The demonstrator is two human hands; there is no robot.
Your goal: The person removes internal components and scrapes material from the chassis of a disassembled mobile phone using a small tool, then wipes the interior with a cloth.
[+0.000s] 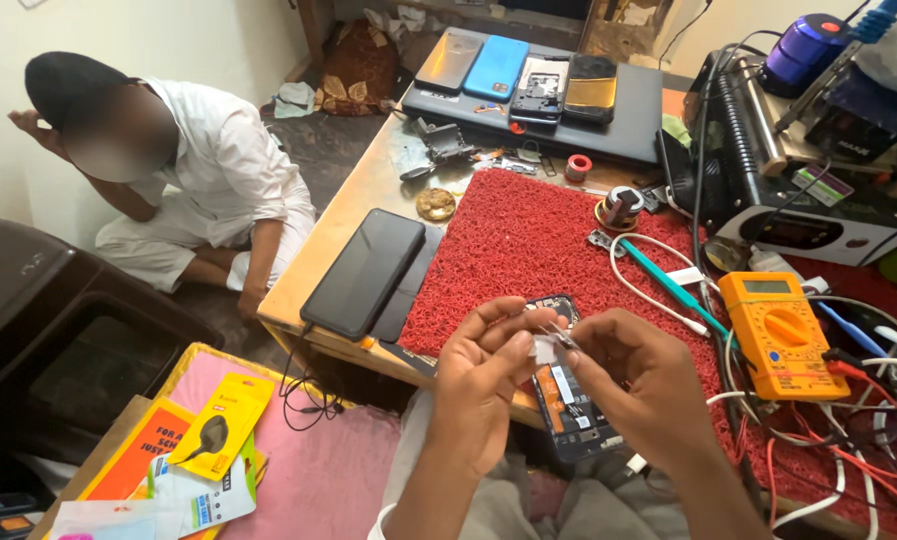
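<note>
You are working just at the near edge of the red mat [528,240] that is covering the table [368,190], with both hands raised over an opened phone [568,395] lying with its back off and its insides showing. Your left hand [483,375] is pinching a small white piece [545,348] between thumb and fingertips, directly above the opened phone. Your right hand [638,385] is closing its fingertips on thin metal tweezers [561,335], whose tip is meeting that white piece; whether the tweezers are actually gripping it is too small to tell. Off the mat's left edge a dark phone [363,272] is lying screen up on the table. At the mat's right side an orange multimeter [780,335] is resting among red and white cables, with a teal tool [668,285] just beside it. Beyond the mat's far edge several phones are sitting on a closed laptop [628,125]. Well away from the mat, to the left, a person in white clothes [208,175] is sitting on the floor.
</note>
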